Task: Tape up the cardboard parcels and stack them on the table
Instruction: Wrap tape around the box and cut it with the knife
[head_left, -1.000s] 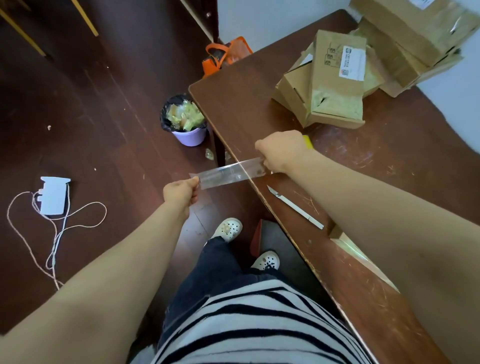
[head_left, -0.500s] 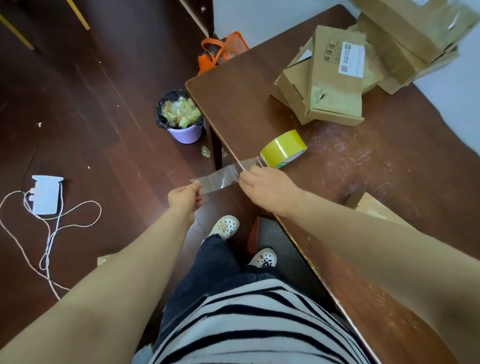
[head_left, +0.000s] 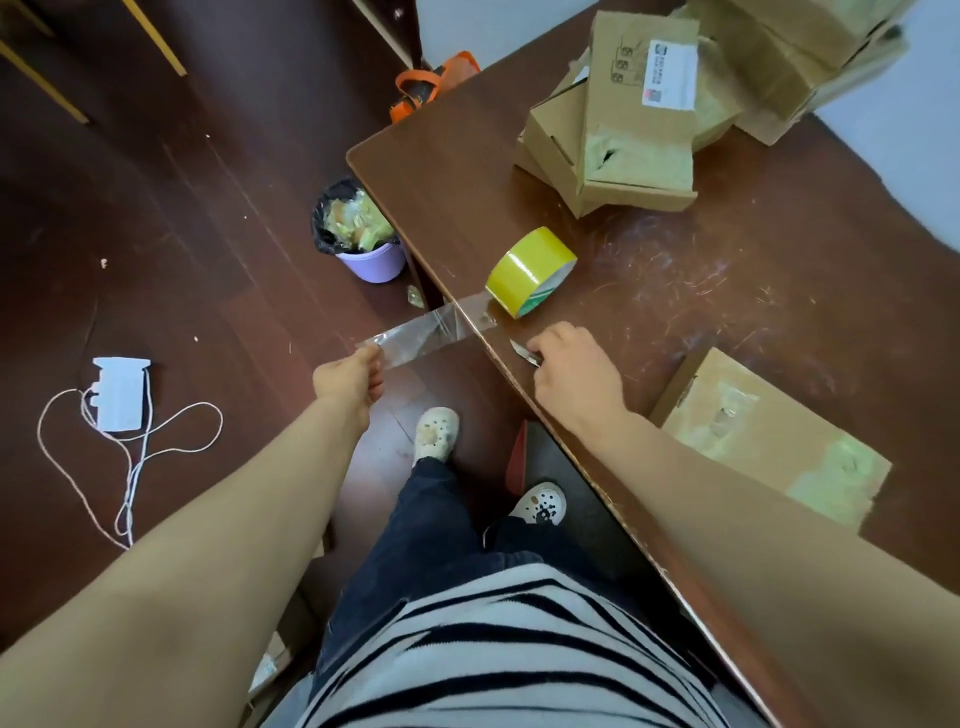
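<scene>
While taut, tape (head_left: 415, 340) leftward off table (head_left: 675, 291).

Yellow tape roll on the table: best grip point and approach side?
Probably from above, pinching across its two flat faces. The tape roll stands on edge, yellow band up, so its faces stand upright. Avoid its near-left side, where the strip runs off to the left hand. The right hand holds a knife.

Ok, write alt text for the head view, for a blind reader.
A person's left hand pinches the end of a clear tape strip stretched from a yellow tape roll on a brown table, while the right hand grips a small knife beside the strip. Cardboard parcels lie piled at the table's far side; a purple bin stands on the floor.
</scene>
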